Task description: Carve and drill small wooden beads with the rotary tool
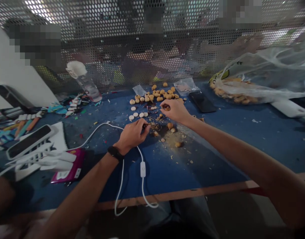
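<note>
My left hand (133,133) rests on the blue table (242,146), fingers closed round a thin dark tool that points up toward my right hand. My right hand (174,110) pinches a small brown nut-like piece (166,107) just above the table. Behind both hands lies a heap of several tan round pieces (159,93), with a few pale white ones (137,114) to the left. Crumbs and shell bits (174,137) are scattered below my right hand.
A white cable with an inline switch (143,169) loops off the front edge. A phone (28,140) and white packaging lie left; a dark phone (202,101) and a plastic bag of tan pieces (242,89) right. A bottle (85,83) stands before the perforated screen.
</note>
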`<state>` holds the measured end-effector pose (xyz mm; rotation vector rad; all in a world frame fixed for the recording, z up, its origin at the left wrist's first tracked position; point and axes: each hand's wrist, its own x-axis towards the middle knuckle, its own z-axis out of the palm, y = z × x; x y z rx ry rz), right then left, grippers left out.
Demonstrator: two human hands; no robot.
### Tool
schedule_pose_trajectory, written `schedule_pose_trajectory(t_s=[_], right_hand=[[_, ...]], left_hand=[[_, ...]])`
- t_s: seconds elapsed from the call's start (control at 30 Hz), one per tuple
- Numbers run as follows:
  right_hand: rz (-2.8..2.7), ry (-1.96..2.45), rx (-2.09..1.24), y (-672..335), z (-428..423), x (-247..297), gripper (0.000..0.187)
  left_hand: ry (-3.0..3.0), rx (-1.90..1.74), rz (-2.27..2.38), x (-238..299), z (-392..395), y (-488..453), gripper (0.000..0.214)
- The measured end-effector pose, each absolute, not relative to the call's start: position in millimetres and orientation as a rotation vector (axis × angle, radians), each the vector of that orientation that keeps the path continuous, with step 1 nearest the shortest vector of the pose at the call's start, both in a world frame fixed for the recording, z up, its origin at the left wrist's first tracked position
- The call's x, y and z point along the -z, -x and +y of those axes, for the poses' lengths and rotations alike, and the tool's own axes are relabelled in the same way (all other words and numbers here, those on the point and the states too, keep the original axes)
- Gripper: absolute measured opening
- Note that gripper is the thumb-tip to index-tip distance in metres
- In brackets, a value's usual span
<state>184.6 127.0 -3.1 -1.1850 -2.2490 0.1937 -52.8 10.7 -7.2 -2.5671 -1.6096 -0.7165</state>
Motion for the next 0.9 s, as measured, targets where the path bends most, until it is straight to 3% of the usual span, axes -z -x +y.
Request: schedule_pose_trajectory(t_s=[0.33,0.9], right_hand=[[-2.483,1.145,0.002,-156.2,153.7,8.5,0.023],[-2.732,0.801,0.014,-149.9,157.6,13.7,0.022]], left_hand=[[2.637,0.648,-1.609,3.3,8.9,51.0,0.022],[2.596,0.578,-1.652,2.6,10.6,51.6,0.02]])
